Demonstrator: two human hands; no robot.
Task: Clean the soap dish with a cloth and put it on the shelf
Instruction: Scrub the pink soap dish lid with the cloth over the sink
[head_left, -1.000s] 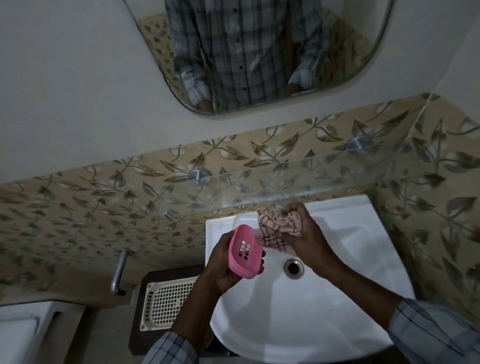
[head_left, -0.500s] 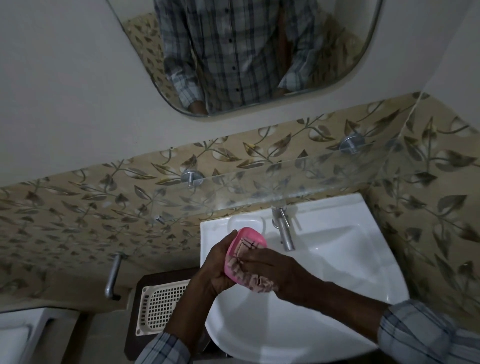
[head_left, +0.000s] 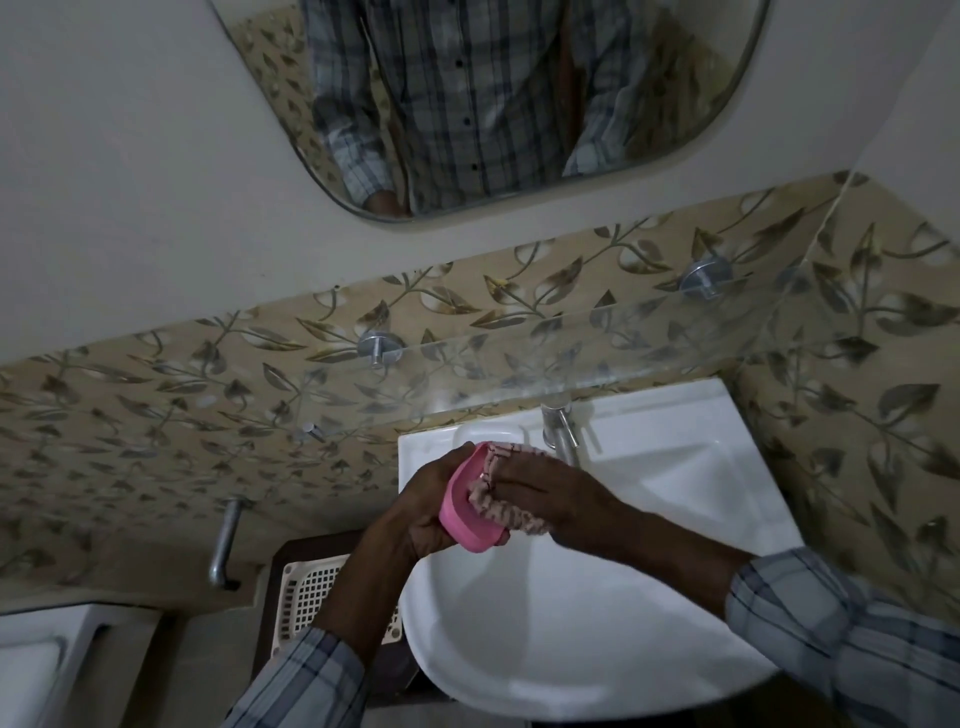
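Observation:
A pink plastic soap dish (head_left: 464, 512) is held tilted above the left part of the white sink (head_left: 597, 639). My left hand (head_left: 426, 512) grips it from the left and below. My right hand (head_left: 550, 499) presses a pink checked cloth (head_left: 491, 496) into the open side of the dish, so the inside of the dish is mostly hidden. A clear glass shelf (head_left: 519, 358) on two metal pegs runs along the leaf-patterned wall just above the sink.
A metal tap (head_left: 558, 428) stands at the back of the sink, close to my right hand. A cream perforated basket (head_left: 311, 597) sits on a dark stand to the left. A metal pipe (head_left: 223, 540) juts from the wall. A mirror (head_left: 493, 104) hangs above.
My right hand has brought the cloth from above the drain over to the dish and pressed it inside. Both hands have risen slightly toward the back left of the sink.

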